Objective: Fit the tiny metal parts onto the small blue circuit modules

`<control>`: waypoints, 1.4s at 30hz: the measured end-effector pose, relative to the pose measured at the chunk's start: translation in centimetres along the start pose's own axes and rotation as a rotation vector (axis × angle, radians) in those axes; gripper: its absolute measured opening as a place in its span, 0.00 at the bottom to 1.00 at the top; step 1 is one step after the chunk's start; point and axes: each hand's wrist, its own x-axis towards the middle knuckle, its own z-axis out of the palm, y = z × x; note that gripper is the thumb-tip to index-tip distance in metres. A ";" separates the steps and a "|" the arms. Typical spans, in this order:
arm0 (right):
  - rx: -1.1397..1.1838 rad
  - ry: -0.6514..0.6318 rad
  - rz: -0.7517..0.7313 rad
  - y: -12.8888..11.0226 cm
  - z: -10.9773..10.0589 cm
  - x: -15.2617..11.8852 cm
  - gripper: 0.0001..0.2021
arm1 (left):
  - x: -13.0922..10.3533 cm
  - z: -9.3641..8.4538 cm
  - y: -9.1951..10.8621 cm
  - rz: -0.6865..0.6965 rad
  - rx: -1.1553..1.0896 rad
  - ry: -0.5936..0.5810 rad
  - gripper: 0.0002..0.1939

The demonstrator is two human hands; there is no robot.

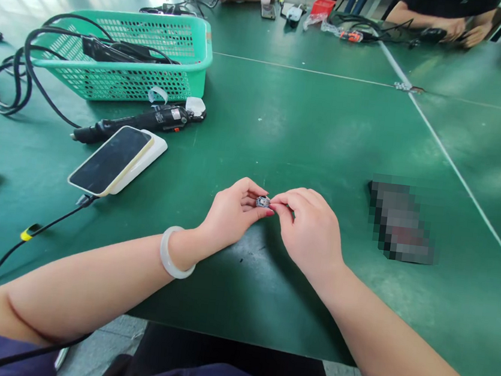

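A small silvery-grey part [263,201], too small to name, sits between the fingertips of my left hand [234,210]. The thumb and fingers of that hand are closed round it, and a pale bangle [169,252] circles the wrist. From the other side, my right hand [311,228] pinches with thumb and forefinger at the part's right edge. Whether the right fingertips hold a separate piece cannot be made out. Both hands are a little above the green table [238,295], near its front edge.
At left, a phone [111,160] with a cable lies on a white block [141,166]. Behind it are a black electric screwdriver [144,121] and a green basket [145,82] holding black cables. A blurred dark object [402,223] lies at right. Other people's hands [465,31] work across the table.
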 end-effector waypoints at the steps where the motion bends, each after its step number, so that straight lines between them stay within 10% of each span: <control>1: 0.002 0.002 -0.002 0.0 0.0 0.0 0.07 | 0.0 0.0 0.0 -0.001 -0.009 -0.001 0.12; 42: 0.089 -0.006 -0.070 2.2 0.9 -0.1 0.08 | 1.0 -0.4 -0.5 -0.189 -0.332 -0.074 0.17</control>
